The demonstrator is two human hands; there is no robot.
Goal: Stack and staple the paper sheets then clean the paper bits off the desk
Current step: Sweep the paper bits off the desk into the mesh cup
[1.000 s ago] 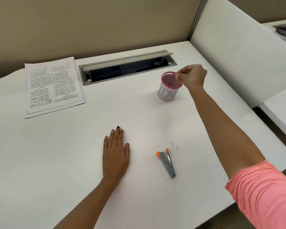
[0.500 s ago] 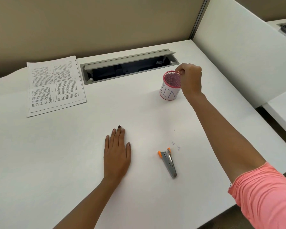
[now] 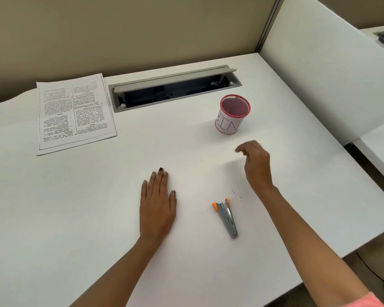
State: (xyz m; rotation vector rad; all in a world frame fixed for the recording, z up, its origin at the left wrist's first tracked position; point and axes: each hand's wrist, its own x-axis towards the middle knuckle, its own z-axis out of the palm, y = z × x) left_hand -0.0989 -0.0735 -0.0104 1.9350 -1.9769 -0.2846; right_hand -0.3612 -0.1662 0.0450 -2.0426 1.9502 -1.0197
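Step in hand: clearing the paper bits (image 3: 235, 194) off the desk (image 3: 75, 218) and into the pink mesh cup marked BIN (image 3: 232, 115), as I judge it.
Right hand (image 3: 257, 165): raised over the desk between the bin and the bits, fingers loosely curled and apart, nothing visible in them; it looks empty, though it is blurred.
Left hand (image 3: 157, 204): flat on the desktop, palm down, fingers straight, holding nothing.
Paper bits: a few tiny scraps lie just beyond the orange tip of the stapler (image 3: 226, 217), close below the right wrist.
Stapled sheets (image 3: 74, 111): squared up at the far left of the desk, well apart from everything else; that part seems done, though no staple can be made out.
Bin: upright, near the cable tray (image 3: 175, 88), with its mouth open to the top.
Doing it well: the scraps are small and light, so pinch each with thumb and forefinger, or press a fingertip down to lift them; avoid sweeping fast, which could scatter them.
Watch for: knocking the stapler into the bits, and dropping scraps short of the bin's rim.
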